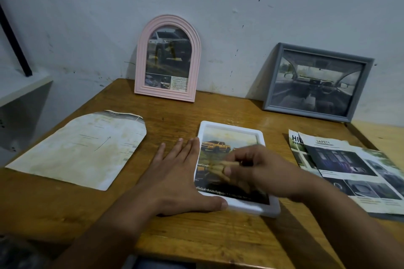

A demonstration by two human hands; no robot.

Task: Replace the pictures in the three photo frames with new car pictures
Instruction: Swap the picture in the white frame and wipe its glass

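Observation:
A white photo frame (231, 126) lies flat on the wooden table (175, 231), with a yellow-truck picture (220, 144) in it. My left hand (175, 179) rests flat on the table, fingers straight, thumb against the frame's lower left edge. My right hand (258, 170) is over the picture, blurred, its fingers curled down onto the picture's middle. A pink arched frame (167, 59) with a truck picture leans on the wall at the back. A grey frame (317, 82) with a car-interior picture leans at the back right.
An arch-cut stained sheet (80, 148) lies face down on the table's left part. Car brochures (354, 168) lie stacked at the right edge. A white shelf (21, 87) stands off the table to the left.

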